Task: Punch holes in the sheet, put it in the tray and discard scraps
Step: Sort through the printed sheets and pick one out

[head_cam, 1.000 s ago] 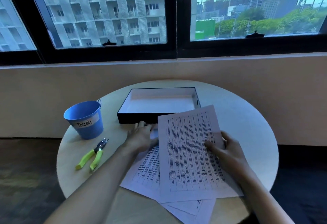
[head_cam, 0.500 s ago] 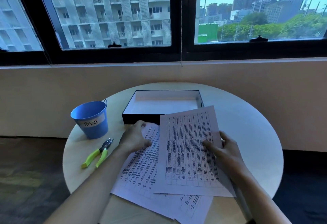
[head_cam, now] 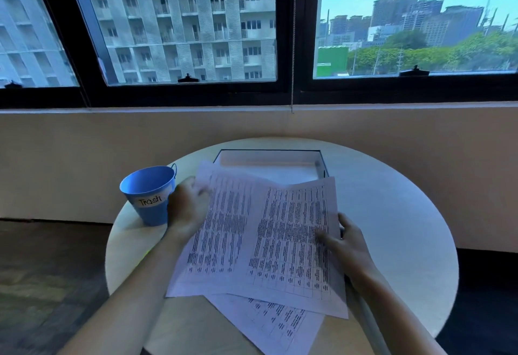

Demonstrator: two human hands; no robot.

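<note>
On the round surface [head_cam: 392, 214] beneath the window, the left hand [head_cam: 187, 209] gripped one printed sheet [head_cam: 224, 228] and the right hand [head_cam: 347, 242] pinched an overlapping sheet [head_cam: 294, 242], both sheets' long axes pointing towards the tray [head_cam: 269, 155] just beyond the hands.

left hand [head_cam: 186, 209] raised, fingers curled on left sheet [head_cam: 221, 231] | right hand [head_cam: 349, 244] lower, thumb atop right sheet [head_cam: 294, 242] | both forearms [head_cam: 131, 298] stretched forward

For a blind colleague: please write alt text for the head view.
A person holds printed sheets over a round table: the left hand grips the left sheet, the right hand pinches the right sheet. Behind are a black tray and a blue Trash bucket.
</note>
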